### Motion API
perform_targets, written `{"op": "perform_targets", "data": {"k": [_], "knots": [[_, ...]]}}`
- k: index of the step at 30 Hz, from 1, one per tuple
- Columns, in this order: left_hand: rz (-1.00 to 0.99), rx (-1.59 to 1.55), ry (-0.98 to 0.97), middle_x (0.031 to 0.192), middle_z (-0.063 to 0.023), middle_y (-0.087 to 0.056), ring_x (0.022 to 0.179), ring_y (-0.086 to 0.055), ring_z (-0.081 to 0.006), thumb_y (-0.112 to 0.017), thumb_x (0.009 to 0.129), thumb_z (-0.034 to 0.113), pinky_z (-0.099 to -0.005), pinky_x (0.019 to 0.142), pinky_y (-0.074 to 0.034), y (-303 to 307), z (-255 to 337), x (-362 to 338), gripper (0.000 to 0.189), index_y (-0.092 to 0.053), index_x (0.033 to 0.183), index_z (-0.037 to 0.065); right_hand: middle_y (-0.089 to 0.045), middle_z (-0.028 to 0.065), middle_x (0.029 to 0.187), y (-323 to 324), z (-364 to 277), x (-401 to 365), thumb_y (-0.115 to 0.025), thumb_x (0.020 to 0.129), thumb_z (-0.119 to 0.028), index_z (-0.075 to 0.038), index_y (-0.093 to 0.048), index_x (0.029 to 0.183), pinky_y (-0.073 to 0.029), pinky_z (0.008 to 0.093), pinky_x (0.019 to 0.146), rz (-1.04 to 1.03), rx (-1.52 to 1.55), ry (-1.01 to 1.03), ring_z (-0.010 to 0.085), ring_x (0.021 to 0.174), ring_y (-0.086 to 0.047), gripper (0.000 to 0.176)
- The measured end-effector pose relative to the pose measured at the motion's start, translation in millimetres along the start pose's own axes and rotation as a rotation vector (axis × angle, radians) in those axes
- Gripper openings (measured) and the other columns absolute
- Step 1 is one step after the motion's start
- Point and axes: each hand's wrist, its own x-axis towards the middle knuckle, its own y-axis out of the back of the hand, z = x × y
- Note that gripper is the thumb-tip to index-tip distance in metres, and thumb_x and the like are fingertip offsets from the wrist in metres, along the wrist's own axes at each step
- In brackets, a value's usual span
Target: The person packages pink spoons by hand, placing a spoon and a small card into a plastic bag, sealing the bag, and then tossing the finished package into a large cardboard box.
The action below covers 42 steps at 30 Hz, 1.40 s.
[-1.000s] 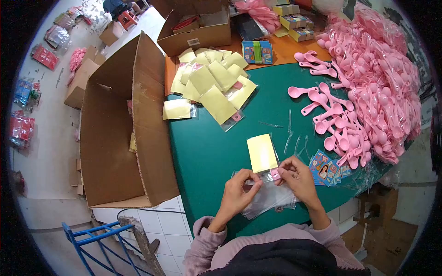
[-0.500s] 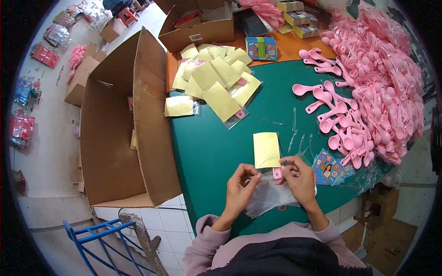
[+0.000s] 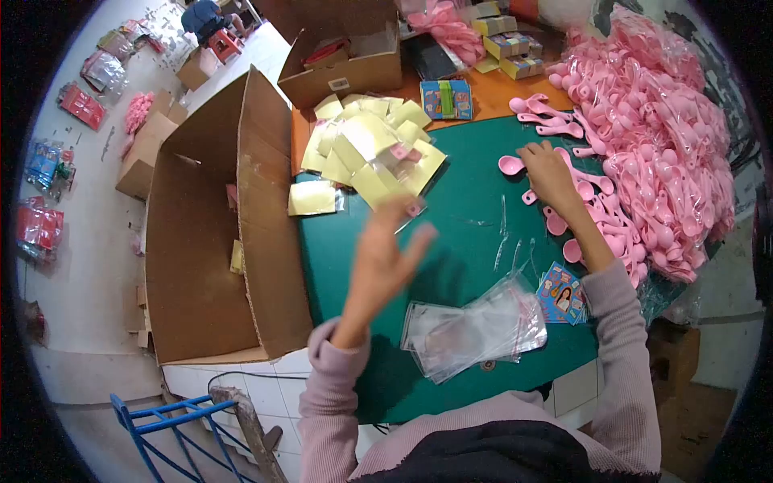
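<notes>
My left hand (image 3: 385, 256), smeared by motion, is open with thumb and fingers apart, just in front of a pile of clear packets with yellow cards (image 3: 328, 164). A packet with a pink end showing (image 3: 403, 151) lies over the pile, blurred. At the right, my right hand (image 3: 551, 177) has its fingers curled down on the handle of a pink measuring spoon (image 3: 510, 166); the fingertips partly hide the grip. More loose pink spoons (image 3: 618, 233) lie around that hand. Clear plastic bags (image 3: 475, 328) are stacked at the table's front, beside blue printed cards (image 3: 561, 291).
A tall open cardboard box (image 3: 278, 233) stands left of the green table (image 3: 451, 266). Bagged pink spoons (image 3: 668, 161) are heaped at right. Behind are a banded card stack (image 3: 445, 100) and another box (image 3: 346, 68). A person (image 3: 203, 20) sits in the far background.
The yellow-card packet has left my hands, and a packet now lies over the pile. My left hand moved up and left and opened; my right hand moved up to the spoons.
</notes>
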Motion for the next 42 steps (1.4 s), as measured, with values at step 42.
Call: {"op": "perform_targets", "data": {"k": [42], "knots": [[-0.335,-0.892,0.581,0.082,-0.0095,-0.064,0.079,-0.060,-0.0119,-0.065,0.077,0.001,-0.0230,0.070,-0.047,-34,16,-54,0.028,-0.043,0.095,0.003,-0.052,0.0014,0.077,124,-121,-116,-0.061,0.078,0.002,0.002,-0.057,0.090,-0.041,0.0178,0.060,0.297,1.161,-0.616,0.0055,0.069,-0.049,0.013]]}}
